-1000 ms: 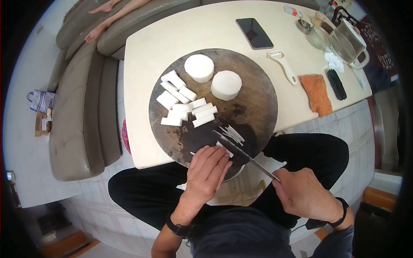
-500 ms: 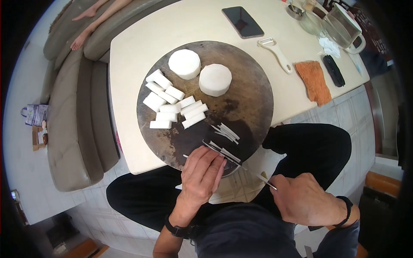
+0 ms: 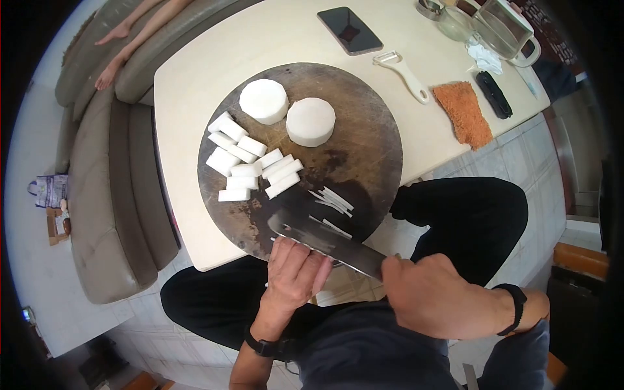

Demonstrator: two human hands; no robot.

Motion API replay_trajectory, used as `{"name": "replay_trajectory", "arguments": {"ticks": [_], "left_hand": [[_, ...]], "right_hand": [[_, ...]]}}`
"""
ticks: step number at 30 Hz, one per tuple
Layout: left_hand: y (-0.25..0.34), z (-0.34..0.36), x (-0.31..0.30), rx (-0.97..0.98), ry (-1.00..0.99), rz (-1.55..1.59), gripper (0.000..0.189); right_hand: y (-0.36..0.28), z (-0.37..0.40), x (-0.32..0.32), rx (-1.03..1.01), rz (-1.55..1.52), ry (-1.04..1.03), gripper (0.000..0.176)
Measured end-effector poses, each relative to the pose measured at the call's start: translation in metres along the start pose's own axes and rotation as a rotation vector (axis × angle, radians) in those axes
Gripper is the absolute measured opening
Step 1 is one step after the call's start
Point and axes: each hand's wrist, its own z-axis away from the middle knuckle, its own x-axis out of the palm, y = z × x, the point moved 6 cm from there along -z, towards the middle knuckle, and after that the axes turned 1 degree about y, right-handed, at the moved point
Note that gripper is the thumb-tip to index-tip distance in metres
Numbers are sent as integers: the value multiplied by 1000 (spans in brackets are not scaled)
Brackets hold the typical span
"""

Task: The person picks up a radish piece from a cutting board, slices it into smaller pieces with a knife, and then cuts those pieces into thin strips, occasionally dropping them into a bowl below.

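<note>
you looked to be in the middle of slicing white pieces into thin strips on the round cutting board point(image 3: 367, 130). your right grip point(image 3: 432, 296) was closed firmly around the handle of the broad knife point(image 3: 341, 247), which was turned so that the dark flat of its blade showed upward, with a pale line along the edge nearest you. your left grip point(image 3: 291, 276) rested at the near rim of the board, fingers bunched and bent, their tips right up against that edge. the blade and your fingers hid what was under them, so i could not tell whether the left grip was pinching a piece.

the next move, as i judged it, called for squaring the blade up to a thin cut, knuckles guiding it and fingertips tucked back, since there was little room between them and the edge.

as for the white stuff, the finished strips point(image 3: 333, 200) lay in a small bundle beyond the blade, apart from both grips, and a couple of loose strips point(image 3: 335, 227) lay closer, just beside the blade's far side. the thicker white blocks point(image 3: 244, 170) sat clustered beyond your left grip, toward the board's left side, and two white rounds point(image 3: 311, 122) stood farther back, well clear of the knife. the board itself sat on the pale desk point(image 3: 179, 130), its near part reaching past the edge toward your lap.
</note>
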Motion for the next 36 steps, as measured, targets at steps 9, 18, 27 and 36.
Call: {"name": "replay_trajectory", "arguments": {"ticks": [9,18,27,36], "left_hand": [[4,-8,1,-12,-9,-25,29],[4,-4,1,-32,5,-29,26],[1,4,4,-3,28,-11,24],[7,-6,1,9,34,-60,27]], "right_hand": [[13,15,-3,104,5,-8,21],[7,22,-1,84,-76,-21,21],[1,-1,-5,11,-41,37,18],[14,9,-2,88,-86,60,16]]}}
